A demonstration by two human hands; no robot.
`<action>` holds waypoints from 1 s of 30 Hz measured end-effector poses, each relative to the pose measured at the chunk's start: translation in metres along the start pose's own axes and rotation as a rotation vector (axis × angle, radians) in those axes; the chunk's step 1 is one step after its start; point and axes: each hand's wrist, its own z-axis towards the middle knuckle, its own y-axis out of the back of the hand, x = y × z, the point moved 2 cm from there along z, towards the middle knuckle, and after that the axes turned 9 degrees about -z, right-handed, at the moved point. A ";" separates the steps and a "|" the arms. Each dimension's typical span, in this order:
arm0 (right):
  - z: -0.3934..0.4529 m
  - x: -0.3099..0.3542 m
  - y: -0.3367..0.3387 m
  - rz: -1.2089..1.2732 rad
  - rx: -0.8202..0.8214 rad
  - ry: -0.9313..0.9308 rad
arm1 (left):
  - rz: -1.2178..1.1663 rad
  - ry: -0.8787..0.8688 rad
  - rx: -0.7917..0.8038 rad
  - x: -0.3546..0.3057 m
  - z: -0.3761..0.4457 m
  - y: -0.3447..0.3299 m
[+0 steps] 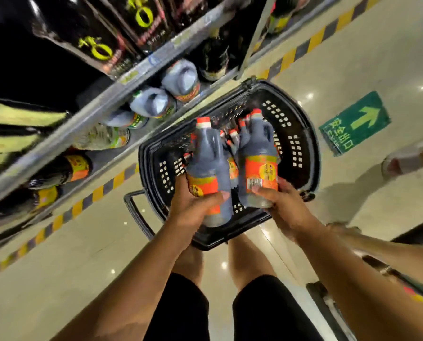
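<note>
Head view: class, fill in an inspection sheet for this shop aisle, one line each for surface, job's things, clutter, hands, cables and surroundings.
Surface: glossy floor, striped tape along the shelf.
Job's things: left bottle and right bottle, both dark, held over the basket; more bottles inside it.
Clutter: nothing seen.
Hands: left hand grips the left bottle; right hand grips the right bottle.
Cables: nothing seen.
Surroundings: stocked shelf, green exit sign, a foot at the right.

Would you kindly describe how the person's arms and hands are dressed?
The left arm and right arm are bare, no sleeves showing. The left hand and right hand wear no gloves; no ring or watch is visible. The shorts are black.
</note>
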 end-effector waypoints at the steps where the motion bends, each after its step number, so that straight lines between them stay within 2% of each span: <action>1: -0.016 0.006 -0.004 0.018 0.030 0.044 | 0.013 -0.019 0.022 -0.017 -0.015 0.005; 9: -0.142 0.099 -0.037 -0.093 0.105 0.355 | 0.005 -0.304 0.056 -0.147 -0.146 0.036; 15: -0.236 0.178 -0.074 -0.143 0.031 0.616 | -0.090 -0.564 0.048 -0.226 -0.240 0.055; 22: -0.335 0.254 -0.112 -0.216 -0.013 0.894 | -0.158 -0.760 0.008 -0.301 -0.338 0.088; 26: -0.380 0.299 -0.143 -0.266 0.010 0.979 | -0.204 -0.831 0.002 -0.347 -0.390 0.111; 30: -0.416 0.344 -0.184 -0.302 0.051 0.988 | -0.214 -0.873 -0.138 -0.383 -0.415 0.140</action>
